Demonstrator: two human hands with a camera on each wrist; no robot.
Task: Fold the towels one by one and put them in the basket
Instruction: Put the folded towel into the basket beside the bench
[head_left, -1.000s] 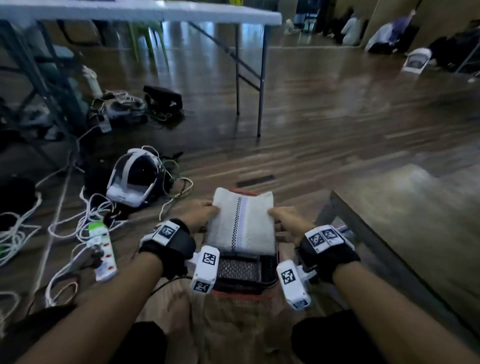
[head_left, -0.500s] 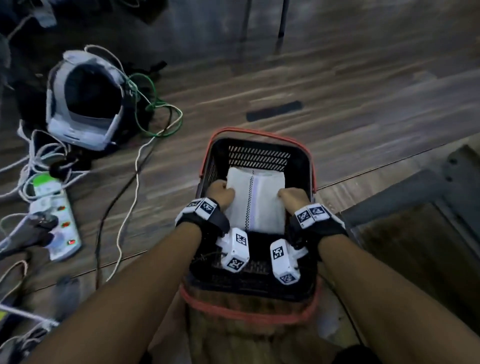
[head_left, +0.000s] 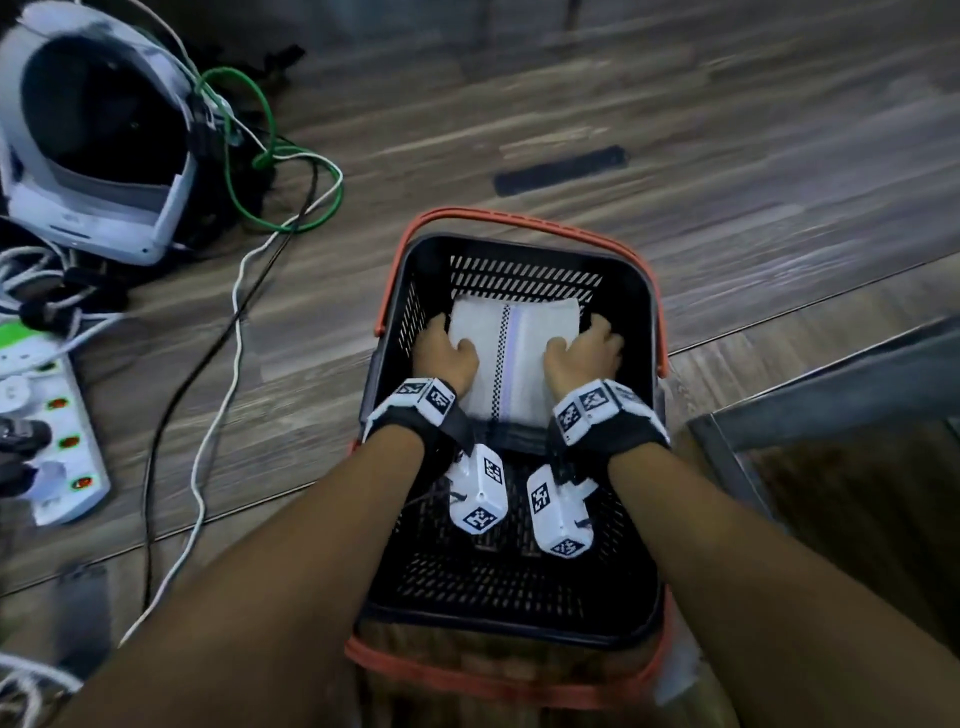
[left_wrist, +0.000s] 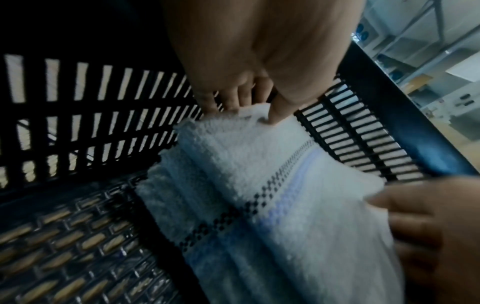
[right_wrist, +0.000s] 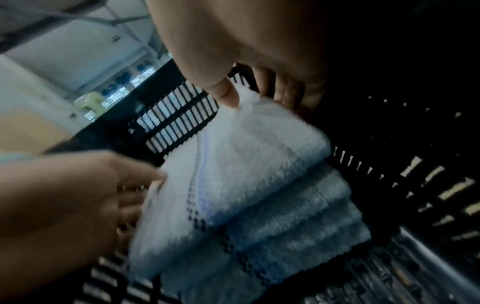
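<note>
A folded white towel (head_left: 511, 358) with a black dotted line and a pale purple stripe sits low inside the black basket (head_left: 644, 322) with orange handles, toward its far wall. My left hand (head_left: 445, 352) grips the towel's left edge, thumb on top and fingers beneath. My right hand (head_left: 584, 352) grips the right edge the same way. In the left wrist view the thumb presses into the towel (left_wrist: 259, 174) near the slatted wall, left hand (left_wrist: 249, 107). In the right wrist view the towel (right_wrist: 246, 185) shows several stacked folds, pinched at its far corner by my right hand (right_wrist: 249, 96).
The basket stands on a wooden floor (head_left: 727, 130). A white headset (head_left: 88, 156), green and white cables (head_left: 270, 208) and a power strip (head_left: 47, 431) lie to the left. A low dark table edge (head_left: 831, 395) is at the right. The basket's near half (head_left: 498, 587) holds nothing.
Both hands have carried the towel from above the basket down into it, toward its far wall. My head has tipped down, so the basket fills more of the view.
</note>
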